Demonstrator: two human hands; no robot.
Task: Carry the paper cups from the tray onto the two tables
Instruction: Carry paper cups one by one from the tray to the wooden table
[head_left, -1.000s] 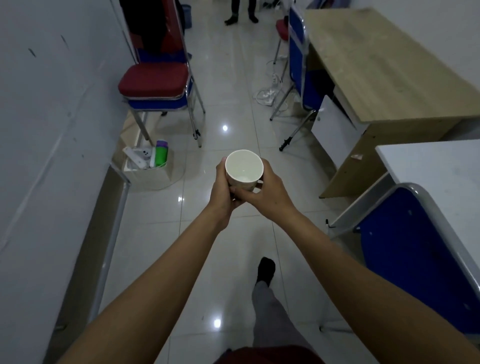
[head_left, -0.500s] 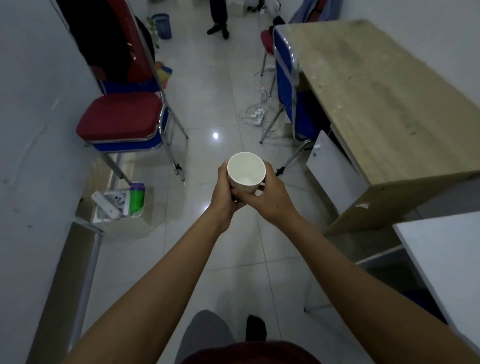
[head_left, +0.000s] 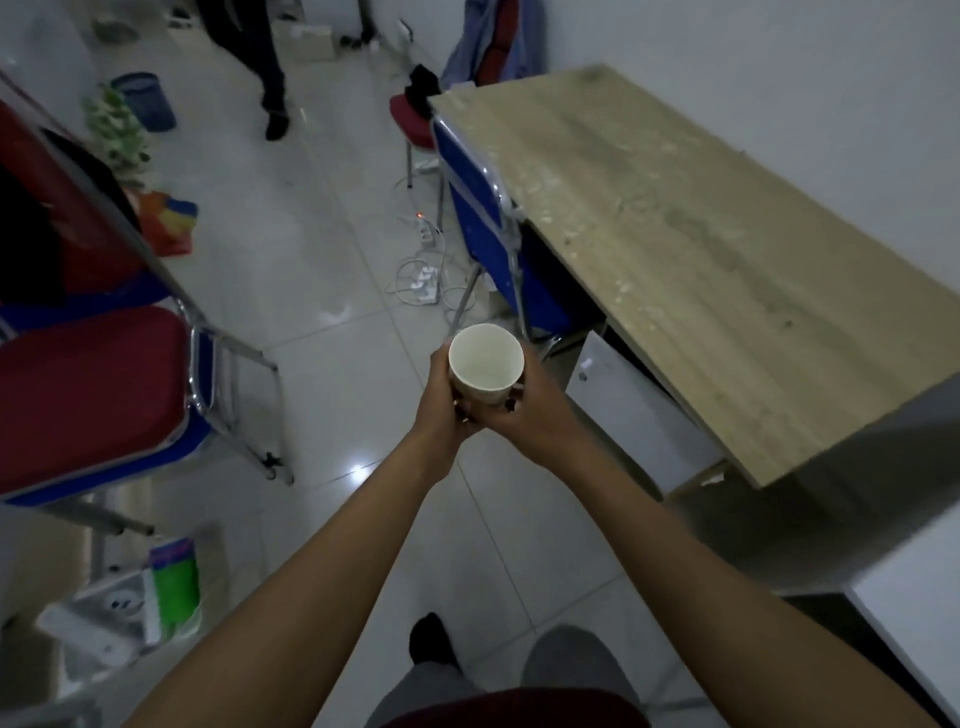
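Observation:
A white paper cup (head_left: 485, 362) is held upright in front of me, its open mouth facing up and nothing inside. My left hand (head_left: 441, 410) wraps its left side and my right hand (head_left: 535, 410) wraps its right side and base. The cup hangs over the tiled floor, left of the wooden table (head_left: 701, 249), whose top is bare. A corner of a white table (head_left: 914, 613) shows at the lower right. No tray is in view.
A red and blue chair (head_left: 93, 395) stands at the left. A blue chair (head_left: 483, 218) is tucked at the wooden table, with power strips and cables (head_left: 423, 270) on the floor beside it. Another person's legs (head_left: 265, 62) are at the far end. A box of items (head_left: 130, 597) sits lower left.
I have walked forward along the aisle with the cup still in both hands. The wooden table is now closer on my right and the red chair has slid back on my left.

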